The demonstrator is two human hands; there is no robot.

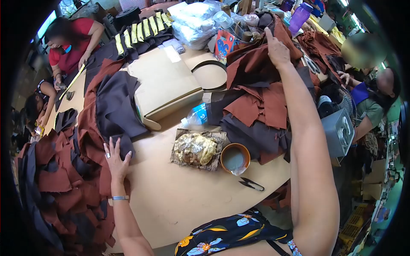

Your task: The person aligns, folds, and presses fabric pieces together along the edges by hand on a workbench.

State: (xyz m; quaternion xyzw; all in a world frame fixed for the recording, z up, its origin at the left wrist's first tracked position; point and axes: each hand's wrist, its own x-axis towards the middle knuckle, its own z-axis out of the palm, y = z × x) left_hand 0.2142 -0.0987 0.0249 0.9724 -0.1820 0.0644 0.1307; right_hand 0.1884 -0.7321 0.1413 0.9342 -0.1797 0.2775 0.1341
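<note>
My left hand [114, 161] lies with fingers spread, a ring and a metal bracelet on it, at the edge of the dark cloth [117, 102] and the reddish-brown cloth [89, 123]. My right hand [278, 52] is stretched far forward over a heap of reddish-brown fabric [245, 64]. Its index finger points out; the other fingers are partly hidden, and I see nothing held. Between my arms, a piece of brown wrapping [176, 158] carries yellowish food [195, 148]. Beside it are a brown cup [235, 158] of cloudy liquid and black thread snips [252, 184].
A cardboard box [166, 81] and a tipped water bottle [196, 116] occupy the table's middle. Cloth scraps [64, 183] pile up at left, more cut pieces [260, 106] at right. People work at the far left and right. A metal container [337, 132] stands right of my arm.
</note>
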